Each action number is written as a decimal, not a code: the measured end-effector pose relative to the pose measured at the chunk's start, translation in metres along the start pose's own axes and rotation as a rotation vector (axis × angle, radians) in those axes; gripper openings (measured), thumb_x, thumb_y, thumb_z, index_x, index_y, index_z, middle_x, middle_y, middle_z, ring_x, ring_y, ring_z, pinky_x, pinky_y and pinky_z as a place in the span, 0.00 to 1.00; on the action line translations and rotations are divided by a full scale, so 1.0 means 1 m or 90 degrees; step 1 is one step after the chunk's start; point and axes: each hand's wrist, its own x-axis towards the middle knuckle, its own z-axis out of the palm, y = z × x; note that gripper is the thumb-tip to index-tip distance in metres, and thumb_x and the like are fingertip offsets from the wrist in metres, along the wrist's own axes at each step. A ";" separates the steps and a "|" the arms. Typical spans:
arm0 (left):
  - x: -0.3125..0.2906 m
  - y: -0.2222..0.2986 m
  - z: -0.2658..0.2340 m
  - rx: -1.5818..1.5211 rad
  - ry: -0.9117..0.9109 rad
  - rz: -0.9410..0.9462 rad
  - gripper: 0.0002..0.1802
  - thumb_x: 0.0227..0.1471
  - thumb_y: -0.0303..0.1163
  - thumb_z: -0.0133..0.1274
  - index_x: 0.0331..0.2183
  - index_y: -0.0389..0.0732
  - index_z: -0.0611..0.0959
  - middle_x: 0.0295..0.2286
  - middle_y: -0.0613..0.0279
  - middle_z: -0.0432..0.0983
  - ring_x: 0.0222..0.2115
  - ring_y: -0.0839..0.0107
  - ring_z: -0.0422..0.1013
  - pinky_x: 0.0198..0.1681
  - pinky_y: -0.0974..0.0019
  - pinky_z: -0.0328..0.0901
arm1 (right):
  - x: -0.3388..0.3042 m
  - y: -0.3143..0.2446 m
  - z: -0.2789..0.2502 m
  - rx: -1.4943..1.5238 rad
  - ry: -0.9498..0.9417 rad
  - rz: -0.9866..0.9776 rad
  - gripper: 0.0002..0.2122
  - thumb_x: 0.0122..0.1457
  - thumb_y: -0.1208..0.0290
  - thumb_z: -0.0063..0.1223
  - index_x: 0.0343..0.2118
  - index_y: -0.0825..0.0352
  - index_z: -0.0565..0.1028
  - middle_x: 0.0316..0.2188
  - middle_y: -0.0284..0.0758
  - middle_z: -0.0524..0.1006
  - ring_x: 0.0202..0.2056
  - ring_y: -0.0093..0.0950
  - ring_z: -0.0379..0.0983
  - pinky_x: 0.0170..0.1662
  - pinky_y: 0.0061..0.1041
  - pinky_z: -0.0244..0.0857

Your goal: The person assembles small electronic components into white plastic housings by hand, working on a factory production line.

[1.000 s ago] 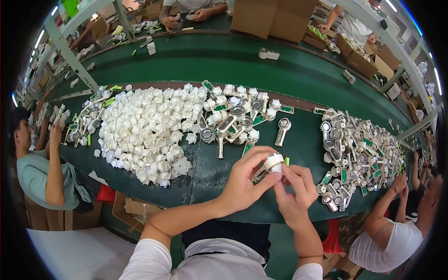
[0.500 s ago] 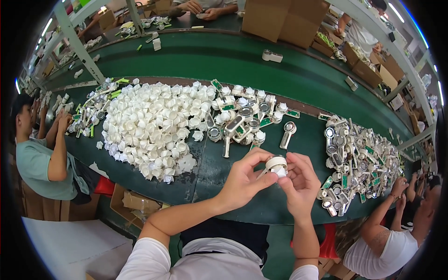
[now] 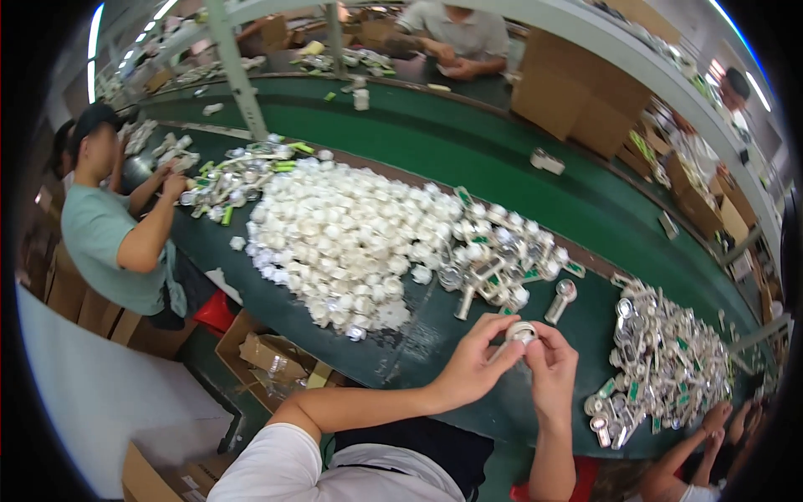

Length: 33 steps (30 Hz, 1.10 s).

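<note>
Though the gaze has swung left, left hand [image 3: 474, 361] and right hand [image 3: 553, 358] still grip one white part [image 3: 522, 330]. Handling continues.

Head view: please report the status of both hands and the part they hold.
Left hand and right hand: both holding white round part. Part above dark green table. Loose handled piece beyond hands, apart from them.

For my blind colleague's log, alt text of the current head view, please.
Left hand and right hand hold a round white part above a green table; white pieces are heaped at left, mixed parts at right.
</note>
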 end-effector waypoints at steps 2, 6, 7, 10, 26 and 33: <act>-0.002 -0.008 -0.004 0.041 0.060 0.107 0.26 0.59 0.27 0.53 0.56 0.33 0.67 0.49 0.58 0.63 0.50 0.71 0.65 0.50 0.69 0.65 | 0.020 0.001 -0.015 0.033 0.012 -0.012 0.14 0.65 0.66 0.52 0.46 0.74 0.74 0.40 0.34 0.78 0.40 0.21 0.75 0.43 0.16 0.68; -0.018 -0.001 -0.017 0.106 0.095 0.121 0.26 0.59 0.22 0.51 0.58 0.33 0.66 0.50 0.58 0.62 0.52 0.70 0.64 0.56 0.66 0.61 | 0.090 -0.034 0.000 0.203 0.123 -0.120 0.20 0.66 0.64 0.48 0.49 0.82 0.67 0.48 0.45 0.71 0.52 0.34 0.70 0.58 0.25 0.62; -0.025 -0.001 -0.023 0.116 0.102 0.126 0.26 0.59 0.22 0.51 0.58 0.33 0.66 0.50 0.58 0.62 0.52 0.70 0.64 0.56 0.66 0.61 | 0.107 -0.039 0.008 0.276 0.129 -0.113 0.22 0.66 0.65 0.48 0.50 0.84 0.63 0.51 0.49 0.68 0.55 0.38 0.68 0.63 0.29 0.59; -0.031 -0.006 -0.028 0.115 0.094 0.111 0.26 0.57 0.25 0.54 0.56 0.34 0.68 0.48 0.57 0.65 0.49 0.69 0.66 0.52 0.69 0.63 | 0.138 -0.034 0.003 0.380 0.172 -0.094 0.21 0.67 0.68 0.45 0.52 0.85 0.62 0.53 0.52 0.66 0.61 0.42 0.61 0.67 0.36 0.53; -0.052 0.002 -0.074 0.323 0.088 0.108 0.11 0.54 0.21 0.56 0.41 0.33 0.80 0.41 0.57 0.72 0.40 0.71 0.71 0.44 0.69 0.68 | 0.068 0.002 0.033 -0.237 -0.037 -0.083 0.08 0.58 0.77 0.57 0.36 0.77 0.77 0.23 0.32 0.78 0.21 0.14 0.69 0.24 0.17 0.64; -0.065 -0.003 -0.083 0.530 -0.022 0.180 0.08 0.50 0.24 0.59 0.34 0.34 0.80 0.36 0.55 0.74 0.35 0.59 0.72 0.38 0.65 0.68 | 0.061 0.017 0.072 -0.500 -0.326 -0.249 0.10 0.53 0.76 0.60 0.38 0.72 0.78 0.26 0.39 0.77 0.25 0.29 0.74 0.30 0.25 0.68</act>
